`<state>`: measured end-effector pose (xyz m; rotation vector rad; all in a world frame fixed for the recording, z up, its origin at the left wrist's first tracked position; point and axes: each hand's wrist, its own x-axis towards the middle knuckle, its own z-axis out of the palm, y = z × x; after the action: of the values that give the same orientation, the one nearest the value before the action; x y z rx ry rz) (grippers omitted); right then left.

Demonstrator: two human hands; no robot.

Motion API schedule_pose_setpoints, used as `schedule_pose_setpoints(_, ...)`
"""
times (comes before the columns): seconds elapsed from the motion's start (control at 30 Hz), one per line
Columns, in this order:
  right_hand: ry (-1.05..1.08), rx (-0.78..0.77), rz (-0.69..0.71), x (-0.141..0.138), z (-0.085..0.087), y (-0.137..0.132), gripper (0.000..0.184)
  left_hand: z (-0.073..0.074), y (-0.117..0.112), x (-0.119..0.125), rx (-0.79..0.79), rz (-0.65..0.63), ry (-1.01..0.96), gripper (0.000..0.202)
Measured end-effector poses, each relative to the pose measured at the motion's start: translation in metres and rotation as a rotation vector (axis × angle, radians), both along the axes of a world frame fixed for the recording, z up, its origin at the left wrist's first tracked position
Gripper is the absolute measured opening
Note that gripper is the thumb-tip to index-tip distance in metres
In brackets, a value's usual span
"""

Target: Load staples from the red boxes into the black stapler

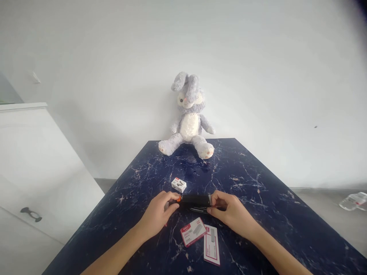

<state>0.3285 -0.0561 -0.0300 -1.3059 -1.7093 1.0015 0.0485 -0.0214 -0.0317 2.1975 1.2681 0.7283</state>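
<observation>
A black stapler (196,200) with a bit of orange at its left end lies sideways between my hands, low over the dark table. My left hand (160,211) pinches the orange end between thumb and fingers. At the other end, my right hand (228,210) has thumb and fingertips closed on the stapler; the curled fingers partly hide that end. Just beyond the left fingertips sits a small white box (179,185) with a dark picture printed on it. Nearer me lie a red-and-white staple packet (193,232) and a white card with a red border (211,245), their edges touching or overlapping.
The dark blue marble-patterned table (252,183) narrows towards the wall. A grey plush rabbit (190,124) sits at its far edge. To the left stands a white cabinet (34,164) with a dark handle. Clear plastic bottles (354,201) lie on the floor at right.
</observation>
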Motion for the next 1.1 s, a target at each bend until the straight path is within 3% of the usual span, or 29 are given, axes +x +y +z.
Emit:
schedule_pose_setpoints(0.13,-0.136,0.047,-0.043,0.005,0.004,0.001,0.018,0.000,-0.002,0.001,0.025,0.011,0.032,0.016)
schedule_pose_setpoints(0.33,-0.270,0.062,0.008,0.034,0.019,0.006,0.006,-0.004,0.000,-0.001,0.100,0.048,0.061,0.016)
schedule_pose_setpoints(0.47,-0.298,0.118,-0.008,0.035,0.015,0.006,0.007,-0.006,0.000,-0.001,0.113,0.044,0.030,0.015)
schedule_pose_setpoints(0.63,-0.364,0.180,-0.120,0.025,-0.004,0.011,0.029,0.000,-0.001,-0.002,0.103,0.029,0.018,0.015)
schedule_pose_setpoints(0.87,-0.457,0.258,0.146,0.033,-0.014,0.039,0.061,0.006,0.001,-0.004,0.098,0.048,0.045,0.021)
schedule_pose_setpoints(0.93,-0.474,0.237,0.144,0.039,-0.013,0.043,0.055,0.007,0.001,-0.004,0.090,0.052,0.048,0.023)
schedule_pose_setpoints(1.1,-0.546,0.258,-0.015,0.052,-0.009,0.037,0.035,0.006,0.000,-0.005,0.035,0.046,0.044,0.023)
